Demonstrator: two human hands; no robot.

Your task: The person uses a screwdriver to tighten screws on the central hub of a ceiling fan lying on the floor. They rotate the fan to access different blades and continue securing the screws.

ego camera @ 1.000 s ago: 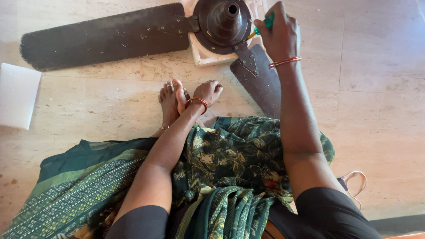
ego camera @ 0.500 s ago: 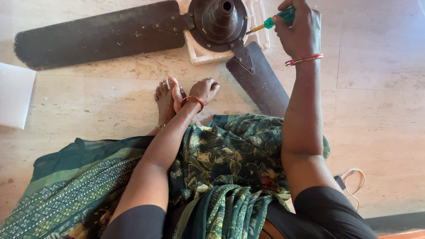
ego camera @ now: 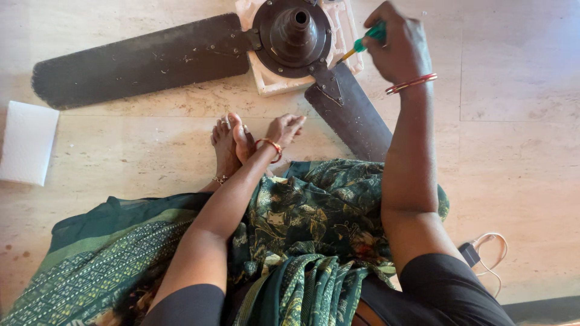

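Note:
I sit on a stone floor with a dark ceiling fan lying in front of me. Its round motor hub (ego camera: 293,37) rests on a white foam block (ego camera: 272,81). One long blade (ego camera: 139,60) reaches left and another blade (ego camera: 349,111) points toward me. My right hand (ego camera: 396,45) is shut on a green-handled screwdriver (ego camera: 365,43), its tip by the hub's right edge where the near blade's bracket joins. My left hand (ego camera: 284,130) rests open on the floor beside my bare foot (ego camera: 226,145), holding nothing.
A white foam sheet (ego camera: 27,142) lies on the floor at the left. A small black plug with a white cord (ego camera: 483,253) lies at my right side. Green patterned cloth (ego camera: 302,211) covers my lap.
My right hand with the screwdriver has shifted from on top of the near blade to the hub's right edge. The view has tilted slightly; my left hand stays by my foot.

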